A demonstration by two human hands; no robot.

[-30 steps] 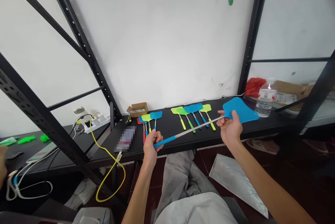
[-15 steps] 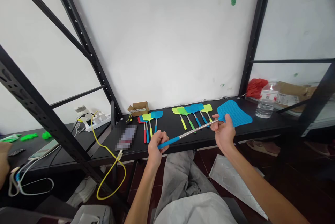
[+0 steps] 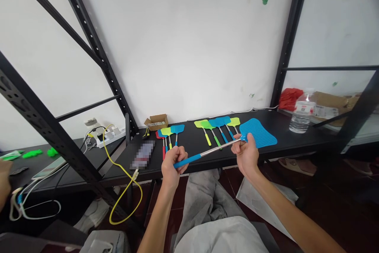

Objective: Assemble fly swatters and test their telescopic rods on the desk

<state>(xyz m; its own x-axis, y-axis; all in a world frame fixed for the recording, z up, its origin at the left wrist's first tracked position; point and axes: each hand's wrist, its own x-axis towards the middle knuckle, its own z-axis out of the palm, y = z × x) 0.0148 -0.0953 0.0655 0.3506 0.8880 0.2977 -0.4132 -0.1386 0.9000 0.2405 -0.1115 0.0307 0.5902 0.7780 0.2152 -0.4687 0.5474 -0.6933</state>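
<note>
A blue fly swatter [image 3: 259,133] with a metal rod is held in both hands above the front of the black shelf [image 3: 189,142]. My left hand [image 3: 174,163] is closed around the end of its blue handle. My right hand [image 3: 247,153] pinches the neck where the rod meets the blue head. Behind the rod lies a row of swatters with yellow, green and blue heads, among them a green swatter [image 3: 208,125]. Another group lies behind my left hand, with red, yellow and blue heads, including a blue swatter [image 3: 177,128].
A small cardboard box [image 3: 156,122] stands at the back of the shelf. A pixelated phone-like object [image 3: 143,155] lies near a yellow cable [image 3: 140,201]. At right stand a water bottle [image 3: 302,111] and a red bag [image 3: 290,99]. Black posts [image 3: 291,40] flank the shelf. Another person's hand [image 3: 4,182] shows at far left.
Both hands and the blue fly swatter have shifted slightly to the left. The grip of each hand looks the same.
</note>
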